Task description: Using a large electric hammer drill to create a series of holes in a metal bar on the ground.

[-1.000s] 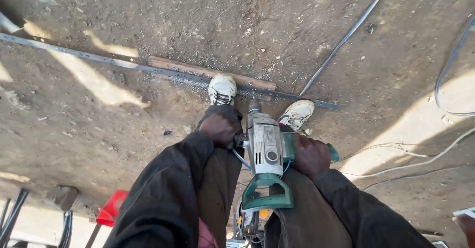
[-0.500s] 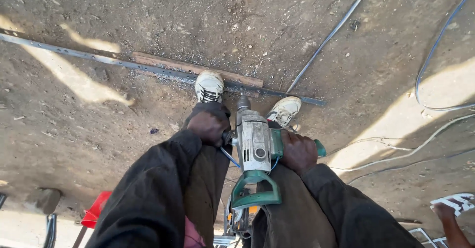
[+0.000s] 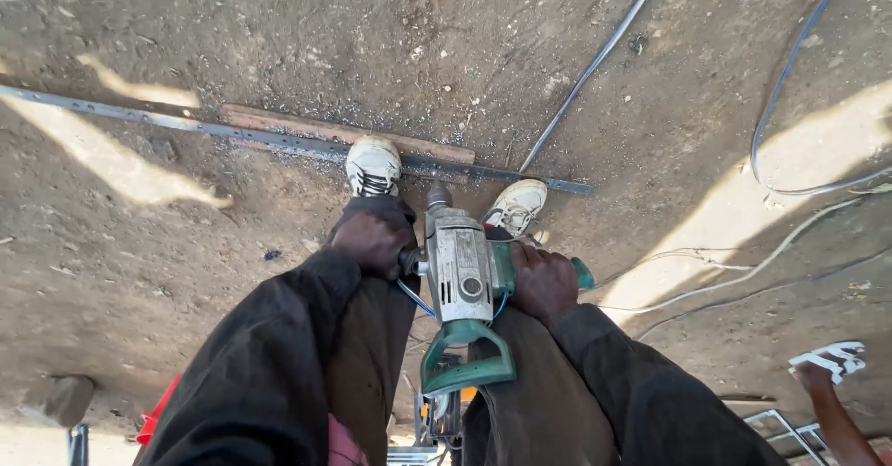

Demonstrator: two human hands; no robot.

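Drill [image 3: 465, 280]: held upright btwn legs, bit down on metal strip [image 3: 279, 138].
L hand [image 3: 374, 240]: clamped on side grip.
R hand [image 3: 544, 283]: wrapped round green handle.
Progress: shavings seen by strip; hole depth can't be told.

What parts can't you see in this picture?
- Head view: the drill hides its own tip, so where it meets the metal strip is unseen.
- The left hand covers the side handle.
- The right hand hides most of the green grip.
- Bottom right: another person's foot is cut off by the edge.

Drill bit tip [image 3: 437, 190] hidden (between 2 shoes [image 3: 373, 165]).
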